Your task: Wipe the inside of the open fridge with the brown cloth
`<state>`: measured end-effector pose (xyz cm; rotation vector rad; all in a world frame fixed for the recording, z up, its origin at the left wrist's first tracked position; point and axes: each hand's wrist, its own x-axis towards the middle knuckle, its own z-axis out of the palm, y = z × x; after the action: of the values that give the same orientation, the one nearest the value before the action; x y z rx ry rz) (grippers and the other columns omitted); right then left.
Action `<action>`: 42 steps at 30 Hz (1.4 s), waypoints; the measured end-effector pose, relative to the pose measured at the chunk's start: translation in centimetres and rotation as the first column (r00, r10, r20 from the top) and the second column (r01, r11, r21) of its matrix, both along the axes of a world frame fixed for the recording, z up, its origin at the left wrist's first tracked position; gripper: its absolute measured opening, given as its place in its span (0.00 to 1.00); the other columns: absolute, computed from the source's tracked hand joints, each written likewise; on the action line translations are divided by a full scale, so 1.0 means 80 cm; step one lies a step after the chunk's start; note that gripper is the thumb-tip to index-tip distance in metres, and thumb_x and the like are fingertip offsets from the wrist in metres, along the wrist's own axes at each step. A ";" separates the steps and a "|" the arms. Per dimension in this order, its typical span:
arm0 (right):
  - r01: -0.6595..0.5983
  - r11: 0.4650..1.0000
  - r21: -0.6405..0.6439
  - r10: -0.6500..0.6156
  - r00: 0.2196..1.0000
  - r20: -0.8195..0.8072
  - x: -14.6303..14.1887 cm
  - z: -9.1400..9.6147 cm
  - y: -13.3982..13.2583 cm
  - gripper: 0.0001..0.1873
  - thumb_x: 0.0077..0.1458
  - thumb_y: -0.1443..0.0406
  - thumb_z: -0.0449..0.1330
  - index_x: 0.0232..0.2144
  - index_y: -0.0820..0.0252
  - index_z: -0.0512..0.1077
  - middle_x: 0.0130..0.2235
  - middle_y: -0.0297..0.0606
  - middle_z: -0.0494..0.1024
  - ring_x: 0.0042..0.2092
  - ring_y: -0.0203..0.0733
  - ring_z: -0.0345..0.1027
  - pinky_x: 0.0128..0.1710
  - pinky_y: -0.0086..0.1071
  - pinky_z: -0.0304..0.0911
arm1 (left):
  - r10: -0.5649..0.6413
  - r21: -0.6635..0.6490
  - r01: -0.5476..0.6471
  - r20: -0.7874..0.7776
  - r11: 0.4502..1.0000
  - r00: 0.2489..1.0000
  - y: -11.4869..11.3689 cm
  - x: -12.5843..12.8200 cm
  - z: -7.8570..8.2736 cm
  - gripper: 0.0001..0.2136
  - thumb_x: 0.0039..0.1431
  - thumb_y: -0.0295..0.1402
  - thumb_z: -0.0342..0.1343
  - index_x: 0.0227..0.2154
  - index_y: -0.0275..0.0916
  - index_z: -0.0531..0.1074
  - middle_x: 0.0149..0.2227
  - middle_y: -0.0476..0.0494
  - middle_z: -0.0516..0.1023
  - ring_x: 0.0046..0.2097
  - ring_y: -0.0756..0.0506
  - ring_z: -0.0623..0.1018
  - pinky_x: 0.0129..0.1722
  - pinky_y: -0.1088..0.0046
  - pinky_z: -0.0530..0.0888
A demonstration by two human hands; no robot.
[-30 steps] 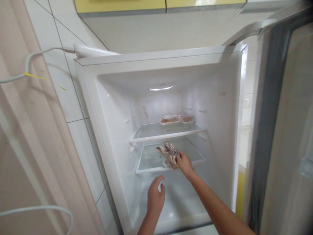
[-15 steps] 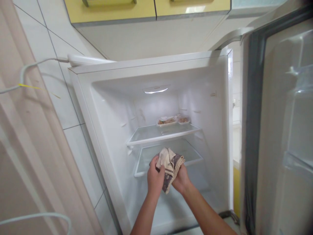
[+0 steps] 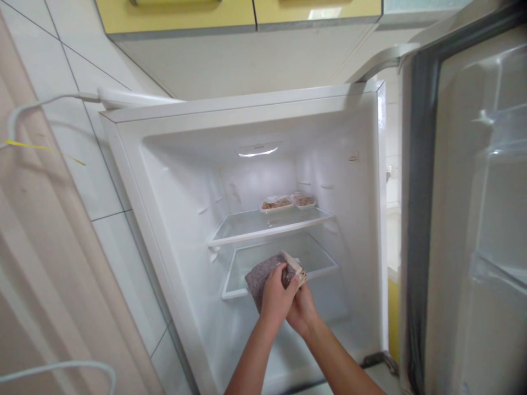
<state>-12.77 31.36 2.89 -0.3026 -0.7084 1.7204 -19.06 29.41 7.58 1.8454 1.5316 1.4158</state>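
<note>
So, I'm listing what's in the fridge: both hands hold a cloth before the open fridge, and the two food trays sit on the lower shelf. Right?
Not quite. The head view shows the trays on the upper shelf, at its back, not the lower. The rest holds: left hand and right hand both hold the cloth before the open fridge.

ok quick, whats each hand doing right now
left hand: closed, holding the folded cloth
right hand: closed on the same cloth, underneath

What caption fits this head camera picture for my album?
A cloth held by the left hand and right hand at the open fridge.
</note>
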 end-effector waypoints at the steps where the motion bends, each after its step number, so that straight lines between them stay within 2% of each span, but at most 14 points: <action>1: -0.018 1.000 -0.025 0.017 0.999 -0.037 -0.001 -0.004 0.000 0.24 0.58 0.48 0.50 0.47 0.53 0.75 0.49 0.40 0.82 0.54 0.49 0.74 0.55 0.47 0.69 | 0.018 0.006 -0.017 -0.083 1.000 0.996 -0.004 0.001 0.000 0.24 0.55 0.36 0.60 0.54 0.36 0.71 0.58 0.30 0.76 0.62 0.34 0.73 0.65 0.51 0.65; 6: -0.089 0.993 -0.077 0.072 0.978 -0.196 0.000 -0.011 -0.005 0.18 0.55 0.51 0.60 0.42 0.53 0.79 0.44 0.36 0.84 0.52 0.46 0.75 0.56 0.40 0.68 | 0.082 -0.005 -0.085 -0.238 0.996 0.968 -0.010 -0.001 -0.003 0.29 0.57 0.29 0.52 0.63 0.34 0.63 0.64 0.32 0.70 0.65 0.38 0.70 0.68 0.59 0.62; 13: -0.135 0.990 -0.032 0.125 0.969 -0.215 0.004 -0.004 -0.021 0.19 0.55 0.52 0.63 0.44 0.55 0.79 0.45 0.36 0.84 0.54 0.45 0.73 0.58 0.39 0.65 | 0.228 0.019 -0.241 -0.405 0.970 0.885 -0.004 -0.006 -0.005 0.25 0.60 0.31 0.52 0.61 0.33 0.67 0.60 0.32 0.75 0.61 0.39 0.74 0.63 0.63 0.68; 18: -0.144 0.989 -0.030 0.137 0.976 -0.168 0.004 -0.009 -0.027 0.17 0.54 0.53 0.63 0.41 0.54 0.80 0.43 0.35 0.85 0.54 0.45 0.73 0.57 0.41 0.65 | 0.314 0.111 -0.316 -0.618 0.942 0.721 -0.021 -0.005 0.014 0.19 0.59 0.29 0.52 0.53 0.38 0.73 0.50 0.34 0.81 0.51 0.36 0.80 0.49 0.63 0.74; 20: -0.137 0.989 -0.046 0.126 0.974 -0.186 0.004 -0.009 -0.026 0.14 0.53 0.54 0.63 0.38 0.54 0.80 0.41 0.35 0.85 0.53 0.45 0.74 0.56 0.42 0.66 | 0.352 0.105 -0.370 -0.616 0.923 0.705 -0.023 -0.008 0.022 0.16 0.60 0.29 0.51 0.50 0.40 0.75 0.45 0.36 0.83 0.46 0.37 0.82 0.43 0.65 0.73; 24: -0.141 0.989 -0.043 0.124 0.954 -0.273 0.005 -0.003 -0.021 0.12 0.51 0.55 0.64 0.34 0.54 0.80 0.39 0.35 0.85 0.50 0.45 0.75 0.55 0.41 0.67 | 0.443 0.047 -0.465 -0.405 0.884 0.800 -0.017 -0.014 0.025 0.14 0.65 0.38 0.48 0.41 0.40 0.78 0.37 0.36 0.84 0.42 0.38 0.82 0.39 0.66 0.72; 26: -0.150 0.988 -0.044 0.130 0.945 -0.302 0.005 -0.002 -0.017 0.11 0.51 0.56 0.64 0.34 0.55 0.80 0.38 0.34 0.85 0.49 0.44 0.75 0.55 0.40 0.68 | 0.421 0.040 -0.430 -0.307 0.902 0.854 -0.016 -0.014 0.018 0.18 0.67 0.41 0.44 0.39 0.39 0.78 0.37 0.36 0.84 0.42 0.38 0.82 0.41 0.64 0.73; 29: -0.135 0.988 -0.075 0.106 0.946 -0.308 0.007 -0.005 -0.011 0.12 0.51 0.56 0.65 0.34 0.56 0.80 0.36 0.34 0.84 0.46 0.43 0.76 0.54 0.38 0.68 | 0.196 0.060 -0.187 -0.341 0.981 0.919 -0.020 -0.010 0.001 0.17 0.65 0.41 0.47 0.47 0.39 0.76 0.46 0.36 0.83 0.50 0.38 0.81 0.52 0.60 0.74; 31: -0.121 0.988 -0.099 0.086 0.949 -0.302 0.009 -0.007 -0.009 0.13 0.52 0.54 0.64 0.34 0.56 0.79 0.36 0.35 0.84 0.45 0.43 0.77 0.54 0.38 0.69 | 0.062 0.073 -0.034 -0.429 0.997 0.901 -0.025 -0.011 -0.010 0.20 0.60 0.38 0.53 0.54 0.39 0.73 0.57 0.36 0.78 0.60 0.38 0.75 0.63 0.55 0.68; 32: -0.118 0.988 -0.101 0.083 0.952 -0.295 0.010 -0.006 -0.009 0.14 0.52 0.53 0.64 0.34 0.56 0.80 0.37 0.36 0.84 0.46 0.44 0.77 0.54 0.38 0.69 | 0.037 0.077 0.000 -0.471 0.997 0.881 -0.027 -0.012 -0.015 0.23 0.58 0.36 0.55 0.57 0.38 0.70 0.61 0.36 0.74 0.64 0.38 0.71 0.67 0.53 0.63; 35: -0.124 0.991 -0.057 0.109 0.970 -0.217 0.011 -0.002 -0.013 0.20 0.54 0.50 0.62 0.41 0.57 0.80 0.42 0.40 0.84 0.51 0.47 0.75 0.57 0.42 0.66 | 0.070 0.061 -0.042 -0.572 0.997 0.817 -0.026 -0.018 -0.022 0.32 0.54 0.31 0.55 0.64 0.36 0.63 0.69 0.33 0.63 0.71 0.35 0.60 0.71 0.48 0.57; 38: -0.073 0.997 0.013 0.074 0.995 -0.070 0.010 0.005 -0.018 0.25 0.53 0.47 0.62 0.46 0.56 0.79 0.48 0.40 0.83 0.55 0.48 0.72 0.61 0.45 0.62 | 0.179 0.089 -0.158 -0.612 0.983 0.771 -0.019 -0.023 -0.023 0.36 0.52 0.27 0.55 0.67 0.31 0.59 0.71 0.28 0.57 0.71 0.30 0.58 0.70 0.45 0.58; 40: 0.007 0.997 0.072 -0.011 0.999 0.047 0.012 0.009 -0.019 0.27 0.53 0.46 0.62 0.48 0.55 0.78 0.50 0.39 0.82 0.56 0.47 0.71 0.63 0.45 0.59 | 0.251 0.150 -0.202 -0.569 0.968 0.783 -0.014 -0.027 -0.020 0.33 0.54 0.24 0.52 0.66 0.31 0.60 0.69 0.27 0.61 0.70 0.32 0.62 0.69 0.47 0.61; 42: 0.095 0.982 0.161 -0.125 0.975 0.187 0.018 0.014 -0.016 0.27 0.54 0.46 0.61 0.49 0.55 0.77 0.52 0.39 0.81 0.57 0.47 0.70 0.64 0.46 0.57 | 0.281 0.224 -0.190 -0.508 0.956 0.814 -0.009 -0.033 -0.011 0.30 0.56 0.21 0.49 0.63 0.35 0.64 0.65 0.32 0.70 0.66 0.38 0.69 0.66 0.55 0.68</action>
<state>-11.35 30.06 4.04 -0.4017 -0.9445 1.5354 -21.71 28.68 6.73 2.3654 2.0224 1.2056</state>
